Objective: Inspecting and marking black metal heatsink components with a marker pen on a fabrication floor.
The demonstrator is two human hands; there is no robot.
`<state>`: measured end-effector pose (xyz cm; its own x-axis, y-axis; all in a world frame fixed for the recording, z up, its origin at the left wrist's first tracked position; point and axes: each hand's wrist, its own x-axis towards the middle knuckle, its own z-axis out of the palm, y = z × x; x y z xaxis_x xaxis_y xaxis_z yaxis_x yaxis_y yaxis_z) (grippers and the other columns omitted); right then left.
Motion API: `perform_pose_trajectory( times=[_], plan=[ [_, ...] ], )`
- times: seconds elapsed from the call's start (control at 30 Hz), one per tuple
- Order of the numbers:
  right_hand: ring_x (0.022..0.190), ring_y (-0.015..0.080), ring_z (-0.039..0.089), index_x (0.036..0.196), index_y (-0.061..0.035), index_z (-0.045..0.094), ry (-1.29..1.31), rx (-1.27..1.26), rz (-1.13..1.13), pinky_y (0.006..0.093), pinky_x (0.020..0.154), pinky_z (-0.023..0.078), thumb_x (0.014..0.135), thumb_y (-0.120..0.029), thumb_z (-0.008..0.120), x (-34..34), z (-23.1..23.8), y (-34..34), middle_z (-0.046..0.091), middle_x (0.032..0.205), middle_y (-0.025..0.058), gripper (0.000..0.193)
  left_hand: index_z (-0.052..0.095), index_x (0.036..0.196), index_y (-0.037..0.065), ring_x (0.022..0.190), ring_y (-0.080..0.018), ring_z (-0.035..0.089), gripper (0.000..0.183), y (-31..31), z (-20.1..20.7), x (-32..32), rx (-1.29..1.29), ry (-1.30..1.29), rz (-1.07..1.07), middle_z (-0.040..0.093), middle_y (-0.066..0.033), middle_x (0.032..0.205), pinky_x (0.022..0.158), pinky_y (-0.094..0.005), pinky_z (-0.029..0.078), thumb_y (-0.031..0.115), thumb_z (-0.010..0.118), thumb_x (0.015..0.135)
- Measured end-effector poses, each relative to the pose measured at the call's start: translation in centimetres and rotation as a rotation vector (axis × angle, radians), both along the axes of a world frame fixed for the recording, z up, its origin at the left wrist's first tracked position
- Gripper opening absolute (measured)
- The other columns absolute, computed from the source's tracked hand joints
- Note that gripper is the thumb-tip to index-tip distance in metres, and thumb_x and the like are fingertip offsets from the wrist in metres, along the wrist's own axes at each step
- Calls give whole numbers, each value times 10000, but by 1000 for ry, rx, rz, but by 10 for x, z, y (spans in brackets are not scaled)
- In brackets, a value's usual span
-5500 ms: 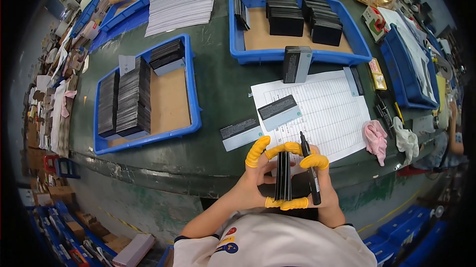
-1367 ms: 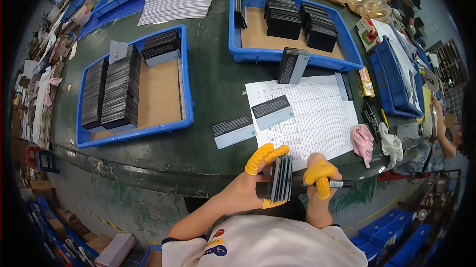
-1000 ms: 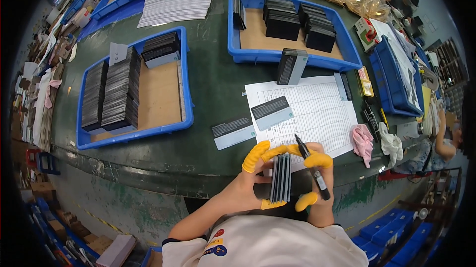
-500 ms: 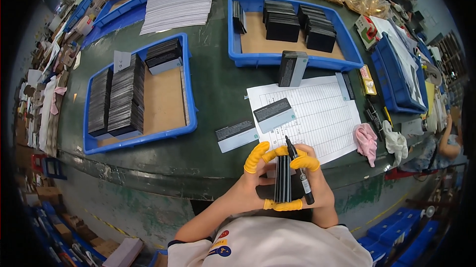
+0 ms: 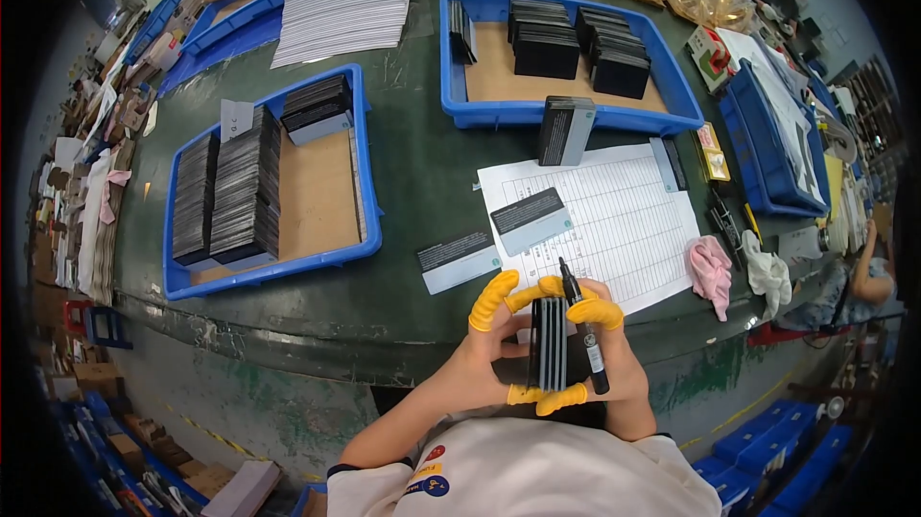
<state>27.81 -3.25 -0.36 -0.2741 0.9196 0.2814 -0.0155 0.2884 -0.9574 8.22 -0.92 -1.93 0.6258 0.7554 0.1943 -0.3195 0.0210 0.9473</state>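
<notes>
Yellow finger cots cover several fingertips of both hands. My left hand [image 5: 472,364] is closed on a small stack of black-and-grey cards [image 5: 549,344], held on edge in front of my chest. Across from it, my right hand [image 5: 622,364] grips the same stack at its ends and also holds a black marker [image 5: 586,335], tip pointing away from me. Just beyond lie a printed sheet with a table [image 5: 624,229], one card [image 5: 531,221] on its left part and another card [image 5: 459,262] on the green table beside it. A small upright stack of cards [image 5: 566,131] stands at the sheet's far edge.
Blue trays with rows of cards stand at the left [image 5: 331,253] and far side [image 5: 576,119]. Pink cloth [image 5: 708,277], white cloth [image 5: 766,274] and a stacked blue bin [image 5: 763,162] are at the right. Stacked white paper [image 5: 341,9] sits at the back; other people work nearby.
The cards between my hands have shifted and tilted slightly, with their edges fanned a little differently. My right thumb and the marker have moved slightly right. The trays and sheet stay put.
</notes>
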Motion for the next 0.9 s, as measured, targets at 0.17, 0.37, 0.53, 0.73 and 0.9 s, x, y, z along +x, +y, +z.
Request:
perform_pose_trajectory(
  times=[0.17,0.37,0.53,0.73,0.9],
  plan=[
    [1173,325,416,1267,-71,401,-134,87,7,416,989,357,574,-275,884,2,2,3,313,1285,180,869,-51,1465,231,1263,-344,420,1253,0,0,0,-7,26,9,227,-143,1488,916,-435,498,36,849,614],
    [1176,336,383,1293,-67,384,-251,84,22,419,995,350,567,-294,887,1,2,1,293,1259,176,912,-8,1462,230,1238,-331,448,1230,-2,-2,1,-17,45,24,233,-140,1490,921,-439,497,51,859,608],
    [1162,336,387,1295,-69,383,-228,64,7,417,979,364,551,-302,895,1,0,0,299,1251,176,933,-3,1461,228,1230,-322,456,1226,-2,-2,1,-19,43,8,231,-133,1492,918,-435,501,50,859,607],
    [1152,324,392,1286,-79,388,-218,105,19,405,956,381,553,-286,894,3,1,1,308,1243,174,915,-3,1460,224,1190,-315,495,1243,-1,1,2,-25,26,13,241,-123,1486,922,-438,505,32,862,589],
    [1119,308,425,1287,-81,389,-151,77,6,398,954,380,553,-277,897,2,1,1,310,1260,173,914,-9,1460,228,1182,-310,503,1230,1,2,3,16,13,12,269,-131,1465,919,-433,510,24,849,603]
  ],
)
